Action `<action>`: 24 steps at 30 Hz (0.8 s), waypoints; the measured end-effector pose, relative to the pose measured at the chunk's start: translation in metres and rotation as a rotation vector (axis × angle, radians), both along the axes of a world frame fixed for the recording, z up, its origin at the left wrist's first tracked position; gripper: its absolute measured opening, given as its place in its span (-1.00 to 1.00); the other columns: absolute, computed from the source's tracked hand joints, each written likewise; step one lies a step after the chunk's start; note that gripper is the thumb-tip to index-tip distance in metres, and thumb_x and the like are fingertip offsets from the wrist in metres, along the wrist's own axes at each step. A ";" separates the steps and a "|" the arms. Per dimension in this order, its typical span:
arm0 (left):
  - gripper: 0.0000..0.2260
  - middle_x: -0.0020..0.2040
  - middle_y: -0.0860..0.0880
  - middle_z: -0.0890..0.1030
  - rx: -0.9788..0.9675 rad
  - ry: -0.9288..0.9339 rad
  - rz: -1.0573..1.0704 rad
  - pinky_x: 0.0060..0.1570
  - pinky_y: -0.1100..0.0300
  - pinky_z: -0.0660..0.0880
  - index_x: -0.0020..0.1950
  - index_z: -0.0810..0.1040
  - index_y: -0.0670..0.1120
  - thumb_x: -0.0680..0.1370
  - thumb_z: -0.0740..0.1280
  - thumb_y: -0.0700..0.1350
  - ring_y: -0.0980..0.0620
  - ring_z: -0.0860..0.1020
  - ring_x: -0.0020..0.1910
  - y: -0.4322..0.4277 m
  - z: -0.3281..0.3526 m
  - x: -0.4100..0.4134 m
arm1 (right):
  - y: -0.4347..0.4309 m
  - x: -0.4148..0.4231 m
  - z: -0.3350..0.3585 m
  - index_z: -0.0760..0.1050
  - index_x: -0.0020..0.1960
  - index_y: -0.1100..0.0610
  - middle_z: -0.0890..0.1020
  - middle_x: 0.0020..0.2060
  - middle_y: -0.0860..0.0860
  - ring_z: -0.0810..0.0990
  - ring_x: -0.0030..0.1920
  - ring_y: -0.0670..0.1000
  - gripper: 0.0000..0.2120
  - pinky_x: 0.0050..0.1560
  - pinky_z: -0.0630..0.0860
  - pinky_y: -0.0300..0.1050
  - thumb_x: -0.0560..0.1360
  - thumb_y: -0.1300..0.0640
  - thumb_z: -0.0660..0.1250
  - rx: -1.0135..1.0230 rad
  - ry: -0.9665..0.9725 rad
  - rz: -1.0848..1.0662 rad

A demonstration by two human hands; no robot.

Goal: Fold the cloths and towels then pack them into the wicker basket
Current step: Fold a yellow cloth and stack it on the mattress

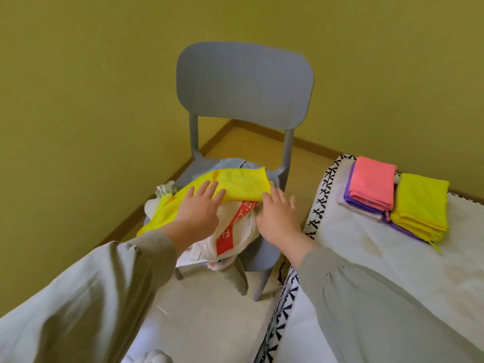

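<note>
Yellow cloth (pixel 241 184): lies on top of the heap on the chair (pixel 243 82) seat. Its long axis runs from the seat's front-left corner towards its back-right corner.
Left hand (pixel 199 208): released, with spread fingers pressing flat on the cloth's middle.
Right hand (pixel 280 218): released and flat at the cloth's right edge, over a white towel with red band (pixel 235 226).
Chair edges: the back faces the wall corner and the right side is near the bed (pixel 366 252) edge. Floor shows in front.
Bed's far corner: folded pink cloth (pixel 372 182) and folded yellow stack (pixel 419 203), side by side.
</note>
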State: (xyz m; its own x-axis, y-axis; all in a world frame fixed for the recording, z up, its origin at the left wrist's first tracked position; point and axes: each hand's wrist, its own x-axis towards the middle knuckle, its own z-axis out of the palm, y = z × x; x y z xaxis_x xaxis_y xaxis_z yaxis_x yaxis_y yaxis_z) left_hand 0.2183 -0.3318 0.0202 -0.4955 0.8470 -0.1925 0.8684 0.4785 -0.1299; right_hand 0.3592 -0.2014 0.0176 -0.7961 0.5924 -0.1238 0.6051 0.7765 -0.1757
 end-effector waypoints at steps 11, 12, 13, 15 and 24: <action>-0.29 0.42 -0.07 0.25 0.113 0.009 0.102 0.14 0.02 0.37 0.56 -0.14 0.04 0.56 0.24 -0.16 -0.13 0.36 0.30 -0.035 -0.039 -0.032 | -0.041 -0.060 -0.024 0.38 0.39 0.00 0.04 0.54 0.03 -0.01 0.52 0.05 -0.62 0.51 -0.13 0.09 0.60 0.15 0.08 -0.189 0.003 0.004; -0.28 0.35 -0.09 0.31 0.147 0.001 0.111 0.03 0.05 0.40 0.56 -0.14 0.03 0.55 0.22 -0.21 -0.13 0.40 0.22 -0.037 -0.042 -0.035 | -0.042 -0.063 -0.027 0.38 0.39 0.04 0.06 0.54 0.03 -0.02 0.52 0.06 -0.62 0.51 -0.12 0.08 0.60 0.16 0.08 -0.174 0.033 -0.014; -0.29 0.28 -0.10 0.37 0.182 -0.008 0.124 -0.04 0.07 0.40 0.56 -0.13 0.01 0.54 0.20 -0.25 -0.12 0.43 0.16 -0.040 -0.043 -0.038 | -0.044 -0.064 -0.029 0.37 0.38 0.07 0.08 0.53 0.04 -0.03 0.52 0.06 -0.62 0.51 -0.13 0.07 0.59 0.17 0.08 -0.131 0.057 -0.015; -0.35 0.17 -0.11 0.46 0.240 -0.043 0.154 -0.09 0.06 0.42 0.56 0.02 -0.04 0.52 0.19 -0.30 -0.12 0.45 0.11 -0.042 -0.040 -0.044 | -0.047 -0.065 -0.030 0.32 0.40 0.14 0.13 0.52 0.04 -0.05 0.53 0.05 -0.61 0.50 -0.16 0.06 0.57 0.21 0.09 -0.026 0.079 0.014; -0.66 0.06 -0.11 0.52 0.605 -0.140 0.028 -0.18 0.08 0.36 0.26 0.48 -0.13 0.48 0.24 -0.29 -0.13 0.48 0.07 -0.039 0.062 -0.035 | -0.059 -0.063 0.037 0.34 0.34 0.17 0.32 0.41 0.05 0.17 0.45 0.05 -0.62 0.47 0.03 -0.07 0.52 0.17 0.18 -0.025 0.388 -0.079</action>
